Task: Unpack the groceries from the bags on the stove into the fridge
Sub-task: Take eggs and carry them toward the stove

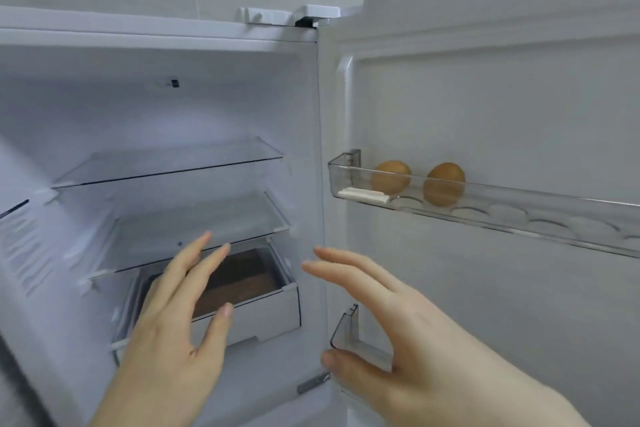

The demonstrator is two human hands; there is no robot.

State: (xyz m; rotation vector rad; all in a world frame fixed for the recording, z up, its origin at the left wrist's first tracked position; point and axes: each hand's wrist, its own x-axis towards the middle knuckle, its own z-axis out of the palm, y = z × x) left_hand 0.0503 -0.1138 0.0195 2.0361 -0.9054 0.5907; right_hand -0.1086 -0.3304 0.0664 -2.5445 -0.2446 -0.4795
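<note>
White fridge [214, 55] open, glass shelves, two brown eggs [391, 177] in door

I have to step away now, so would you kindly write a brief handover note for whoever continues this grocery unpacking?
Hands: left hand and right hand both open, holding nothing, raised before the open fridge.
Things: two eggs sit in the door tray. Glass shelves bare; drawer pulled out. Bags and stove out of view.
Done: door open, eggs stored.
Left: fetch the remaining groceries, if any.
</note>
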